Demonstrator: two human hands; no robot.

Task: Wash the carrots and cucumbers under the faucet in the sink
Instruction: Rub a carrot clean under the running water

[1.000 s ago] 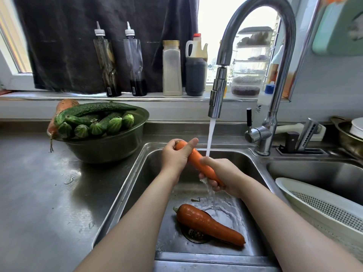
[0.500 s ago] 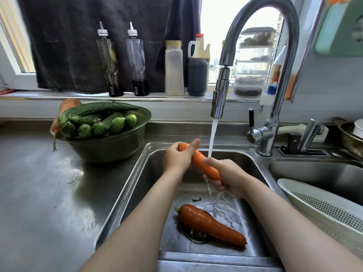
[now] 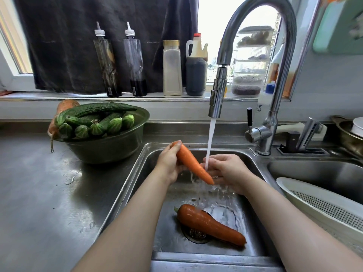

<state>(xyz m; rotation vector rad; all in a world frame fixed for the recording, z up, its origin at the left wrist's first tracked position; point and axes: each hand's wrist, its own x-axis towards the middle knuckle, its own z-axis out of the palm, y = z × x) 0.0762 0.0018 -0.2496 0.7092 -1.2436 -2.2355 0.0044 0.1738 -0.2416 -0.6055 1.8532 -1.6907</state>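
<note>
My left hand [image 3: 169,163] grips the thick end of an orange carrot [image 3: 193,163] over the left sink basin [image 3: 137,173]. The carrot slants down to the right, its tip under the running stream from the faucet [image 3: 218,95]. My right hand [image 3: 227,171] sits just right of the tip with fingers loosely extended in the water, touching or cupping under the tip. A second, darker carrot [image 3: 210,224] lies on the basin floor across the drain. Several cucumbers [image 3: 98,120] and another carrot [image 3: 62,108] fill a green bowl [image 3: 110,148] on the counter at left.
A white colander [image 3: 322,205] leans in the right basin. Bottles and jars [image 3: 172,67] line the windowsill behind the sink. A knife holder [image 3: 302,140] and metal dishes [image 3: 349,132] stand right of the faucet base. The steel counter [image 3: 39,193] at left is wet.
My right hand has let go of the carrot's lower part and opened beside its tip. The carrot now shows almost fully, held only by my left hand.
</note>
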